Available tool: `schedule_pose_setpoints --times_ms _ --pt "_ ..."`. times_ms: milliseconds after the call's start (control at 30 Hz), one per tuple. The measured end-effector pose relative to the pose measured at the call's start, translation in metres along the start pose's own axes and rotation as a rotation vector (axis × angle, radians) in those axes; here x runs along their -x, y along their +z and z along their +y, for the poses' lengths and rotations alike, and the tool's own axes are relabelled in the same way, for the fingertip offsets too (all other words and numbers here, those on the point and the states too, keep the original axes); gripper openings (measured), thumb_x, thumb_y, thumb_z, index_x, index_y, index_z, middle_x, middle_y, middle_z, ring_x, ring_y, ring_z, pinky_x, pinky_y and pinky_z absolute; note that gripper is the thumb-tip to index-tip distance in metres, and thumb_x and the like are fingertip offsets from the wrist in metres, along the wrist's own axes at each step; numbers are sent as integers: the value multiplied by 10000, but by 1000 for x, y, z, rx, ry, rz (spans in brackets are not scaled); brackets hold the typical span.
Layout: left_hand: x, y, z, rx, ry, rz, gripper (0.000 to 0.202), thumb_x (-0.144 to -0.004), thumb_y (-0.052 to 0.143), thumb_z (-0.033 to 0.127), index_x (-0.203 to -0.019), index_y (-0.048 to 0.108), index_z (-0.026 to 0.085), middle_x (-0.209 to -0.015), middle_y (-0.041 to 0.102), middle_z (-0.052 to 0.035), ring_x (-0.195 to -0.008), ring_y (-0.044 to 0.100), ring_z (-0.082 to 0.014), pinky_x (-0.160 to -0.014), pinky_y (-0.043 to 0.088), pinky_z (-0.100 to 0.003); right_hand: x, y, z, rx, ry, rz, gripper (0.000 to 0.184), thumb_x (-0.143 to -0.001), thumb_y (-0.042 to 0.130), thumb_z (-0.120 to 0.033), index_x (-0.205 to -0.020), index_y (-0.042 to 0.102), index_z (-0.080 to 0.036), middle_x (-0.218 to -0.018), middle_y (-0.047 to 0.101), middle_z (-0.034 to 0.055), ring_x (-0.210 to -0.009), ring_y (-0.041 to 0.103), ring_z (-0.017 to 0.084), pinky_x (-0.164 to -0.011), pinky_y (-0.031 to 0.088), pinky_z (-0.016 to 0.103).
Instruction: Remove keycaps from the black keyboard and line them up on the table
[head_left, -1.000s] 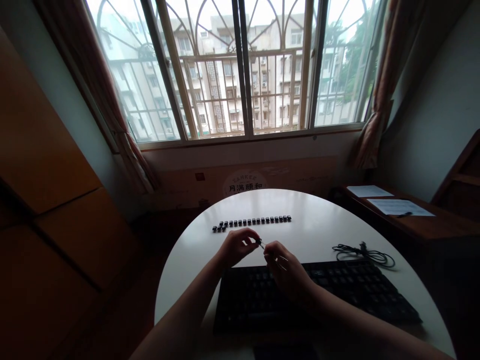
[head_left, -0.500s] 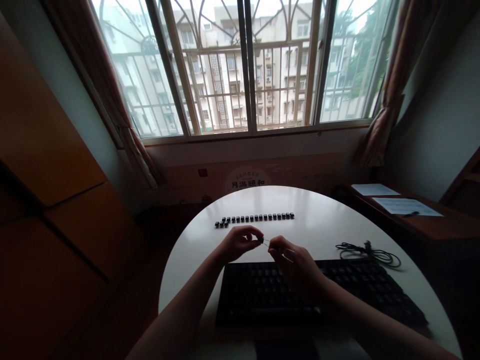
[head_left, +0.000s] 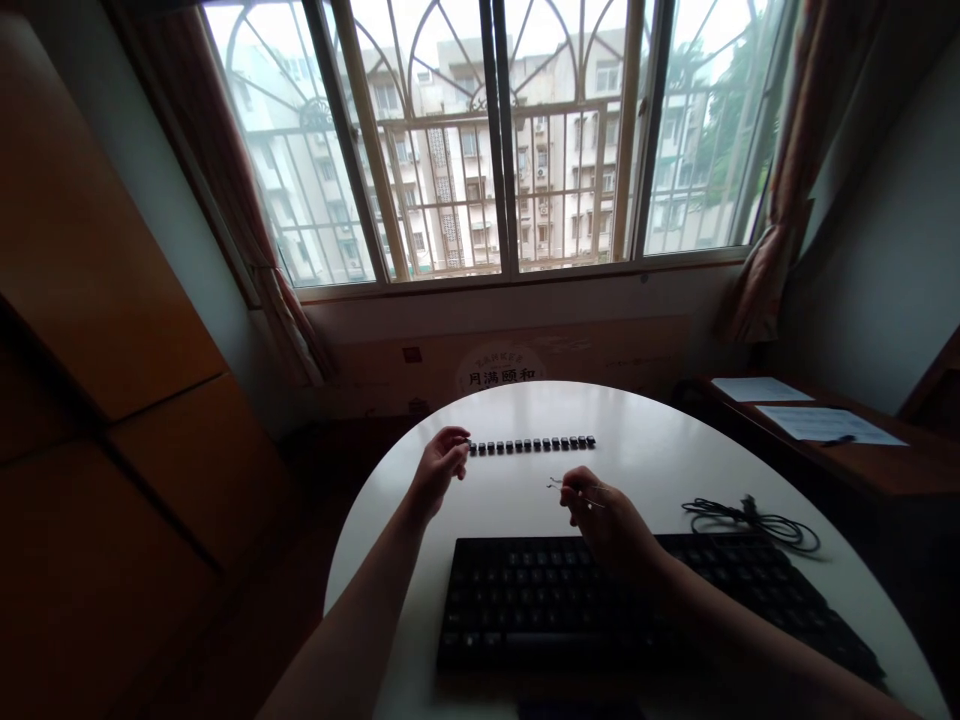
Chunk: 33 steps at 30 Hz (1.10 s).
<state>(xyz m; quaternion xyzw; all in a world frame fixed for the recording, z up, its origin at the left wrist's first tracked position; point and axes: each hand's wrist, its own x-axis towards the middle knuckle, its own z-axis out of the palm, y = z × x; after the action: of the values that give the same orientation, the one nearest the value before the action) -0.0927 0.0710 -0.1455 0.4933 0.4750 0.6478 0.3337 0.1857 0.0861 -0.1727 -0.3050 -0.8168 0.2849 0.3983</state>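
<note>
My left hand (head_left: 440, 466) is at the left end of a row of black keycaps (head_left: 534, 445) on the white round table (head_left: 397, 560). Its thumb and fingers are closed on a keycap, mostly hidden at the fingertips. The hand covers the row's end and the shorter row in front of it. My right hand (head_left: 604, 510) grips a thin wire keycap puller (head_left: 556, 484), whose bent tips point left with nothing between them. Below it lies a black keyboard (head_left: 517, 600), partly covered by my right hand and forearm.
A coiled black cable (head_left: 750, 518) lies behind the keyboard's right part. At the right, a brown side table (head_left: 847, 465) bears sheets of paper (head_left: 832, 424) and a dark pen. Beyond the table are a cardboard panel and a barred window (head_left: 502, 180).
My left hand has moved left and away from me with the keycap, off the puller's tips to the row. My right hand has shifted slightly right, still gripping the puller.
</note>
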Motion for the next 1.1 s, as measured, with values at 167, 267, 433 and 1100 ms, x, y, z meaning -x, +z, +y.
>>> schedule_pose_setpoints --times_ms 167,267,433,1100 --pt "-12 -24 -11 -55 -12 178 313 -719 641 350 -953 625 142 -618 438 65 -470 386 -57 -419 345 -176 1 12 14 -23 31 -61 246 -989 386 -429 -955 499 -213 -755 640 21 -586 590 154 -564 446 256" --pt "-16 -35 -18 -223 31 231 332 -732 620 405 -940 616 147 -673 517 35 -487 452 -77 -423 377 -195 1 16 16 -42 37 -68 236 -986 392 -417 -950 500 -210 -755 638 18 -593 586 154 -572 439 259" --pt "-15 -42 -29 -415 66 208 296 -708 674 401 -873 603 165 -781 627 -20 -557 568 -129 -449 423 -224 1 17 16 -62 42 -72 227 -982 406 -405 -925 502 -207 -710 618 5 -588 578 154 -569 422 255" --pt "0 -20 -45 -1104 126 -224 157 -784 659 236 -929 719 222 -1020 676 -43 -915 636 -219 -830 495 -335 4 14 8 -20 -34 -124 225 -984 420 -382 -893 518 -201 -698 589 -4 -598 539 142 -578 409 248"
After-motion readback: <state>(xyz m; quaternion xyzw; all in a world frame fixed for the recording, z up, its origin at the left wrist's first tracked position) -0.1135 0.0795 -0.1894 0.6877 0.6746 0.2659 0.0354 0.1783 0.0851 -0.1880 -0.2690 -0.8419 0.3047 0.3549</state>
